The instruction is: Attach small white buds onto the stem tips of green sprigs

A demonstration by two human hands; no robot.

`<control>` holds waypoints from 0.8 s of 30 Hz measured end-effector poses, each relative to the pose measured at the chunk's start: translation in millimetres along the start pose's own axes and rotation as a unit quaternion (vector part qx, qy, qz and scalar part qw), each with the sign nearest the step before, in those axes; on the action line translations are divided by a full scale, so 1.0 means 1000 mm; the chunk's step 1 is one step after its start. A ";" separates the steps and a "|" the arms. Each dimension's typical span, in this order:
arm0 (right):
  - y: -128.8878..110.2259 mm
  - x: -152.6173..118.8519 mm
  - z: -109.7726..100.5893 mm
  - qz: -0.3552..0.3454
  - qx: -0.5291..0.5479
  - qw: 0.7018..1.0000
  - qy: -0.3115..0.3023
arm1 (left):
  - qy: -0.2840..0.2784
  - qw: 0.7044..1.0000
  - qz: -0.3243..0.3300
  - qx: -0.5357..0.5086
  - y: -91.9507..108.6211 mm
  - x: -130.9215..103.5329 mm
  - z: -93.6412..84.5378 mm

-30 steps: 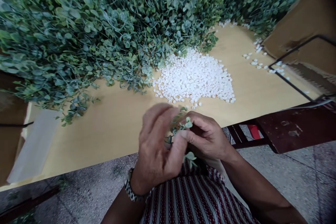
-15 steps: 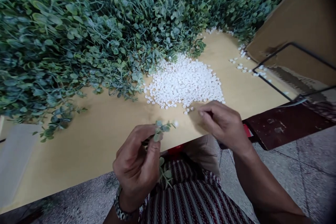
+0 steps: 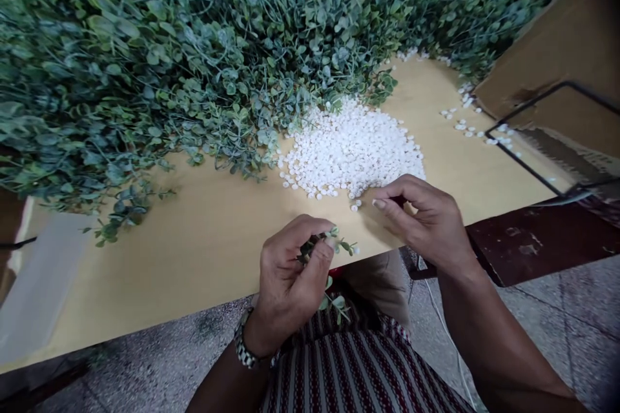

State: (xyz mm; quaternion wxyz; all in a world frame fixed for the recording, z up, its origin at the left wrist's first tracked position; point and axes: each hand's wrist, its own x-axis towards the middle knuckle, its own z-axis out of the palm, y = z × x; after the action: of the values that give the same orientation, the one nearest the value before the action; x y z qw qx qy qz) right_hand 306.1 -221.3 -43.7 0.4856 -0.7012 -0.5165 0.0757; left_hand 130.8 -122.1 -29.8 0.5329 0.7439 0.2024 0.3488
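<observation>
My left hand [image 3: 295, 277] is closed on a small green leafy sprig [image 3: 339, 306], whose leaves show above the fingertips and below the hand. A small white piece [image 3: 356, 250] sits at the tip of the sprig's upper right end. My right hand [image 3: 421, 219] is to the right, thumb and forefinger pinched close together; whatever is between them, if anything, is too small to make out. Just beyond the hands lies a heap of small white round pieces [image 3: 358, 148] on the pale tabletop [image 3: 194, 251], with a few loose ones at its near edge.
A large mass of green foliage [image 3: 194, 45] covers the back of the table. Torn cardboard [image 3: 562, 45] and a black wire frame [image 3: 527, 171] stand at the right. A translucent sheet [image 3: 43, 284] lies at the left. More white pieces are scattered near the cardboard.
My left hand with the sprig has moved right and slightly up in the view, nearer my right hand. My right hand has shifted slightly right. The background has also shifted a little with the camera.
</observation>
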 end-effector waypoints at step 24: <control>-0.010 -0.017 0.018 0.119 0.454 0.874 -0.127 | -0.115 0.992 0.055 0.011 0.008 0.004 0.011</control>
State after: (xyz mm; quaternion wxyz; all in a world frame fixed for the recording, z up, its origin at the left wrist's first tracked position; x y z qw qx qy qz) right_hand 280.7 -224.2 -52.8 0.6680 -0.4440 -0.3949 0.4480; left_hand 141.4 -129.6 -22.8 0.5243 0.7949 0.1025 0.2876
